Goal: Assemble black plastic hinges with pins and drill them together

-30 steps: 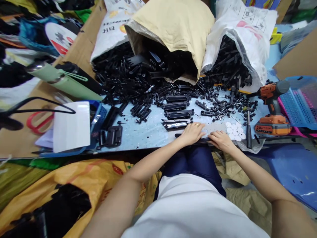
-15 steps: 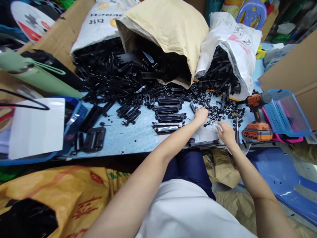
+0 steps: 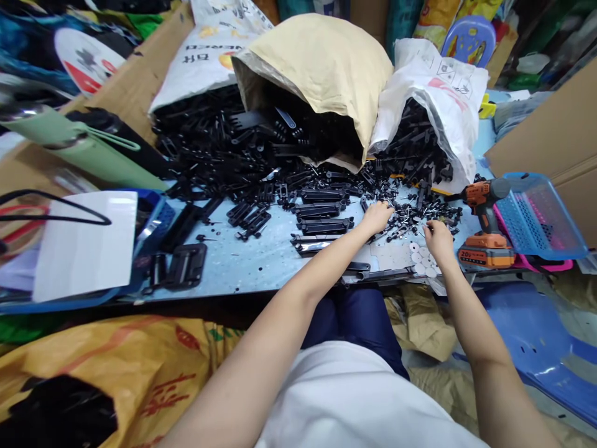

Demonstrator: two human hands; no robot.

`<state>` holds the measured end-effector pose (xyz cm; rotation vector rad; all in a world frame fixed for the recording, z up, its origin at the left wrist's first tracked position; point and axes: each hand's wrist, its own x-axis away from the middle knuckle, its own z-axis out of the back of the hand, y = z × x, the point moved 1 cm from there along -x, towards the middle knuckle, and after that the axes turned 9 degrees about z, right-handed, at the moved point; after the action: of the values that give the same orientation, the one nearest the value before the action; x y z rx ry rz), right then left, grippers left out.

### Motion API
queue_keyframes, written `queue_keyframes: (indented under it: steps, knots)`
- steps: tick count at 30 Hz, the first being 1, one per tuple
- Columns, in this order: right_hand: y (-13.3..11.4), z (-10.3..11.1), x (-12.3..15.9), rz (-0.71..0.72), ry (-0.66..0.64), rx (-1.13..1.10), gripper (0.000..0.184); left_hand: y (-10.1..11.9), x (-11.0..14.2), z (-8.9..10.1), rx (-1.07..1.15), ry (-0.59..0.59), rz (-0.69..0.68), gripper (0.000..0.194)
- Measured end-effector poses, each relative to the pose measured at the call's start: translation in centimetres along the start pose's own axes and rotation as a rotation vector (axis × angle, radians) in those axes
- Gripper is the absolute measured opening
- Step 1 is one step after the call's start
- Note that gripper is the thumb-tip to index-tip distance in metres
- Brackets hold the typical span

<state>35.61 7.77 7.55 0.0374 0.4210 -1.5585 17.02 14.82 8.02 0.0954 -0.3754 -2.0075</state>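
Here, the left hand [image 3: 377,218] curls at the left edge of the small-parts pile [image 3: 411,208], the right hand [image 3: 438,239] bunches its fingers near the pile's front, any hold untellable, with black bars [image 3: 321,210] left of the pile, an orange drill [image 3: 487,219] right, a white sack [image 3: 448,84] crowding behind.

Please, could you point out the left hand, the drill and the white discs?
Left hand [image 3: 377,218], head view: back of the hand.
Drill [image 3: 487,219], head view: its handle.
White discs [image 3: 425,262], head view: one central disc.
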Motion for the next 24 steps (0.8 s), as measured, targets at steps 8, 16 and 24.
queue_keyframes:
  steps: [8, 16, 24]
  knots:
    - [-7.0, 1.0, 5.2, 0.302, -0.109, -0.448, 0.034, -0.2, 1.3, 1.4, 0.11, 0.073, -0.02, 0.026]
    - [-12.5, -1.4, 6.9, 0.627, -0.101, -0.156, 0.039, -9.2, 15.5, 0.2, 0.851, 0.512, 0.301, 0.014]
    - [-13.7, -0.8, 7.5, 0.827, -0.028, 0.013, 0.037, -10.4, 19.4, -2.9, 1.074, 0.502, 0.463, 0.019]
